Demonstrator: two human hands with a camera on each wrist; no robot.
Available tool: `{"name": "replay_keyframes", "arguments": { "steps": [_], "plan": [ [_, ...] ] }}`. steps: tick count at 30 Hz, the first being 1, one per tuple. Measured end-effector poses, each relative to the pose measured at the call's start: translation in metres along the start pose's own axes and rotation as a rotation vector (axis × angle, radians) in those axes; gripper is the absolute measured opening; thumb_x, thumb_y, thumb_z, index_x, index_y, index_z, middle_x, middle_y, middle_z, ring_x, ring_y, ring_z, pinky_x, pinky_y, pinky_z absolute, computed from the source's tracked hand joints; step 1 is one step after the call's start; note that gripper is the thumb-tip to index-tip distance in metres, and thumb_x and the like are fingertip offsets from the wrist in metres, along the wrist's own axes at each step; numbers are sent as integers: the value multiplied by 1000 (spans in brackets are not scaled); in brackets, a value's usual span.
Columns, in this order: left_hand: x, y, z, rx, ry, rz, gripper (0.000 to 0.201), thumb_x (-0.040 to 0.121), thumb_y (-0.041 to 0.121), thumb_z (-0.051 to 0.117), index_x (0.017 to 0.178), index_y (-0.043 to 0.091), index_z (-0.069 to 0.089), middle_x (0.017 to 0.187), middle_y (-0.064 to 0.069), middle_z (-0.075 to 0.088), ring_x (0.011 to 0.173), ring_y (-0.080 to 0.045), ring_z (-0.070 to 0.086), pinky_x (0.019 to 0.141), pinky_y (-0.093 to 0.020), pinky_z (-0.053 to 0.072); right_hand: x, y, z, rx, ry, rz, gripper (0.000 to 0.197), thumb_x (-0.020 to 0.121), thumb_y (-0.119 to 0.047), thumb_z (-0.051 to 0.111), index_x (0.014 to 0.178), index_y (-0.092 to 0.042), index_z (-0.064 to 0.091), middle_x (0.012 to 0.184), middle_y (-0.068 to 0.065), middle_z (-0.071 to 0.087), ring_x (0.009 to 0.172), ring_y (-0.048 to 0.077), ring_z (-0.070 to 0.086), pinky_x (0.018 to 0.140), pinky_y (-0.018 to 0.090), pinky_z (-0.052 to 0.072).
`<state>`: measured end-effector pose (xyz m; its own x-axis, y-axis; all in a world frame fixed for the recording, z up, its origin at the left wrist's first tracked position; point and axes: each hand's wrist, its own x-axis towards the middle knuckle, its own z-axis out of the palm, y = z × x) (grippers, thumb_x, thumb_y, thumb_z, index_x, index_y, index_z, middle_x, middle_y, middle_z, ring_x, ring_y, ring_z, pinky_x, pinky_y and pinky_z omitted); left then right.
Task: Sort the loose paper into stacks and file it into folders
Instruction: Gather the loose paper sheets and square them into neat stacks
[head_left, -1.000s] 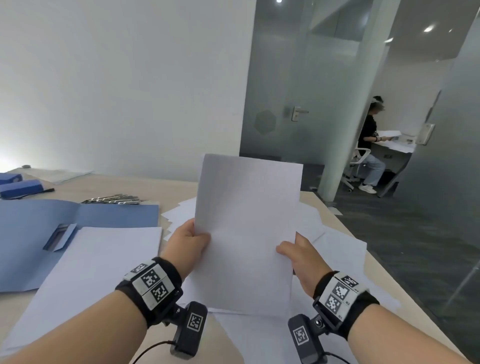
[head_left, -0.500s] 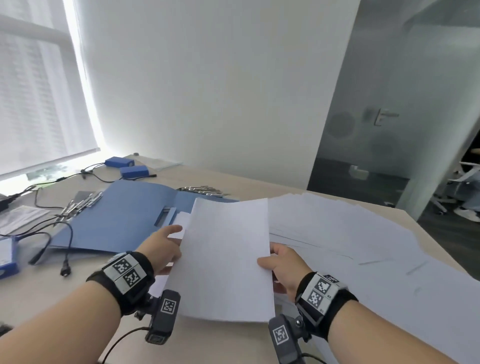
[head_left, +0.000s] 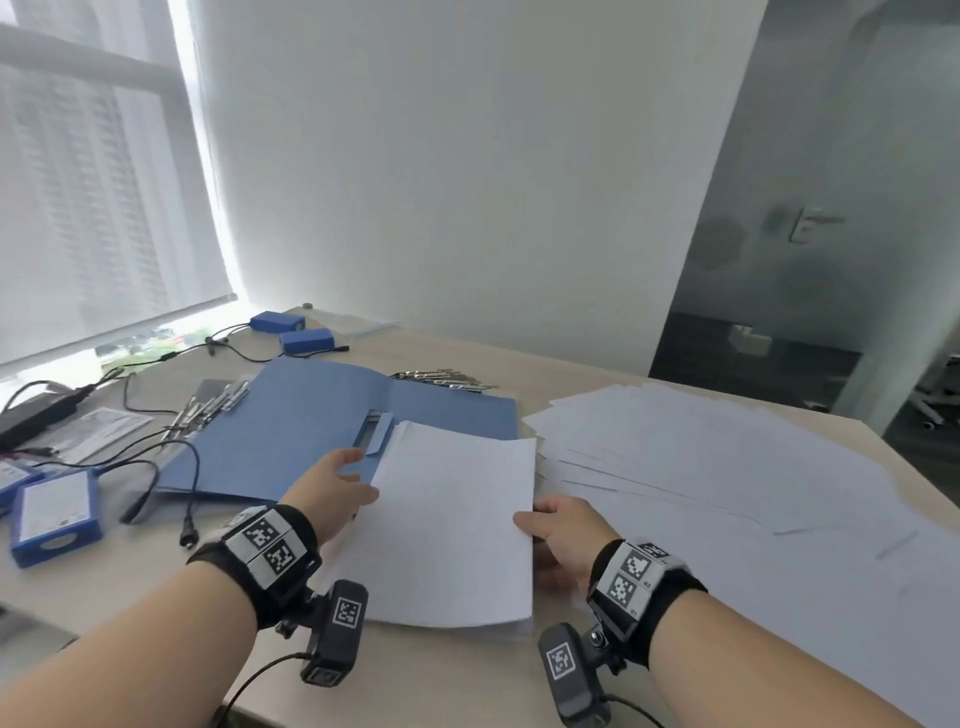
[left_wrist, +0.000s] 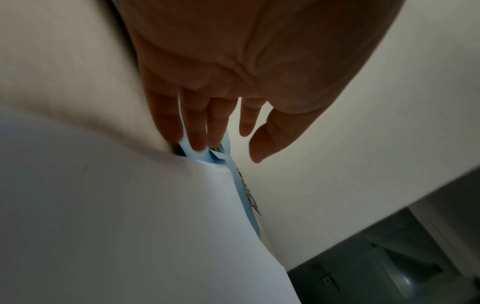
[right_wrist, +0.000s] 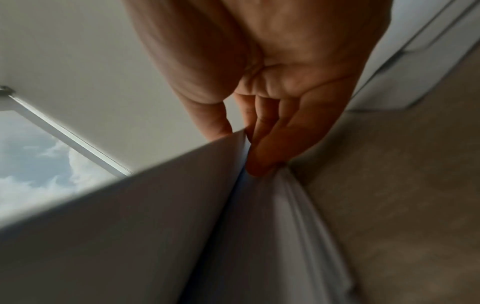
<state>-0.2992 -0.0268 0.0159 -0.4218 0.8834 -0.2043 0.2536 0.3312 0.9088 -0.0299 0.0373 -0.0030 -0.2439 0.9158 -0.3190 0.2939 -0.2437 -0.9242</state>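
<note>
Right hand (head_left: 558, 530) pinches the right edge of a white paper stack (head_left: 457, 525) lying partly on an open blue folder (head_left: 291, 436). Left hand (head_left: 332, 486), fingers straight and relaxed, rests at the stack's left edge. Loose sheets (head_left: 727, 467) cover the counter (head_left: 130, 597) to the right.

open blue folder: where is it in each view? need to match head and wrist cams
Head: blue folder lies open left of centre, its near right part under the paper stack.
Left wrist: a thin blue strip past the left hand fingertips.
Right wrist: not visible.
Shared landmark: the paper stack, in all three.
</note>
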Motion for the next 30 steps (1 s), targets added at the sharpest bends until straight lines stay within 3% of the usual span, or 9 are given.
{"name": "replay_keyframes", "arguments": {
  "steps": [2, 5, 9, 12, 16, 19, 23, 26, 30],
  "plan": [
    [-5, 4, 9, 58, 32, 89, 49, 93, 12, 64, 140, 22, 51, 135, -4, 59, 112, -21, 60, 98, -40, 48, -7, -1, -11, -4, 13, 19, 12, 95, -19, 63, 102, -9, 65, 85, 10, 69, 56, 19, 59, 50, 27, 46],
    [-19, 18, 34, 11, 6, 165, 27, 95, 15, 62, 120, 25, 61, 113, 2, 70, 102, -17, 65, 88, -37, 49, -17, 0, -35, -79, 66, 9, 16, 94, -26, 62, 106, -16, 63, 91, 8, 69, 63, 17, 60, 50, 26, 46],
    [-41, 45, 89, -104, -201, 162, 16, 96, 16, 61, 107, 25, 68, 96, -1, 77, 94, -19, 73, 84, -40, 54, -35, 3, -75, -295, 116, -51, 17, 93, -35, 59, 99, -21, 67, 95, -1, 74, 68, 14, 66, 56, 25, 49],
    [-47, 56, 137, -174, -338, 151, 15, 96, 14, 62, 107, 20, 69, 99, -3, 78, 91, -19, 75, 82, -40, 56, -45, 7, -112, -524, 163, -96, 19, 89, -42, 58, 93, -27, 68, 92, -9, 74, 77, 13, 71, 69, 28, 55],
    [-47, 67, 198, -309, -464, 80, 17, 96, 14, 63, 112, 17, 67, 103, -3, 78, 94, -19, 75, 80, -38, 59, -51, 18, -170, -798, 264, -95, 19, 87, -49, 57, 91, -33, 67, 93, -16, 69, 85, 7, 65, 82, 32, 56],
    [-45, 75, 236, -432, -505, 24, 19, 95, 11, 63, 113, 15, 66, 106, -8, 77, 96, -23, 75, 79, -38, 59, -49, 24, -213, -941, 311, -54, 19, 91, -48, 56, 102, -35, 66, 103, -17, 67, 93, 8, 62, 87, 30, 52],
    [-38, 83, 280, -580, -544, -60, 20, 96, 8, 59, 114, 10, 65, 102, -11, 77, 94, -25, 76, 75, -38, 58, -29, 33, -260, -1145, 321, 23, 33, 94, -46, 54, 123, -32, 61, 126, -12, 59, 114, 13, 57, 100, 33, 46],
    [-30, 83, 303, -660, -544, -108, 19, 98, 10, 54, 114, 9, 64, 99, -11, 76, 92, -25, 76, 75, -37, 57, -9, 33, -278, -1299, 315, 64, 37, 91, -46, 52, 126, -35, 58, 135, -12, 53, 122, 16, 52, 101, 36, 45],
    [-23, 74, 316, -702, -550, -110, 15, 98, 9, 54, 107, 7, 66, 92, -11, 74, 86, -25, 75, 74, -37, 58, 22, 24, -285, -1418, 277, 73, 41, 92, -49, 53, 131, -37, 54, 138, -10, 50, 119, 19, 54, 96, 38, 48]
  ]
}}
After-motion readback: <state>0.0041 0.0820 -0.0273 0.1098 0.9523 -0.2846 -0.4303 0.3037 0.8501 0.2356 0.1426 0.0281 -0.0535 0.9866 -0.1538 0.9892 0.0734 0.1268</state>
